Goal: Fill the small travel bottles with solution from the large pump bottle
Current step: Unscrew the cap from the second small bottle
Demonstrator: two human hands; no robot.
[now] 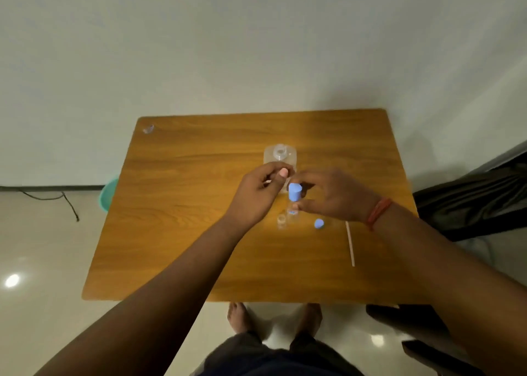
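The large clear pump bottle (280,155) stands at the table's middle, just behind my hands. My right hand (336,197) pinches a blue cap (294,192) between thumb and fingers, right above a small clear travel bottle (292,213). A second small clear bottle (281,221) stands open beside it on the left. Another blue cap (319,223) lies on the table to the right. My left hand (258,194) hovers left of the held cap, its fingers curled and thumb pressed down on a small white bit that I cannot identify.
The wooden table (185,247) stands against a pale wall. A thin white tube (350,244) lies on the right side. A small clear cap (148,129) sits in the far left corner. A teal tub (109,193) is on the floor at the left, dark cloth (470,204) at the right.
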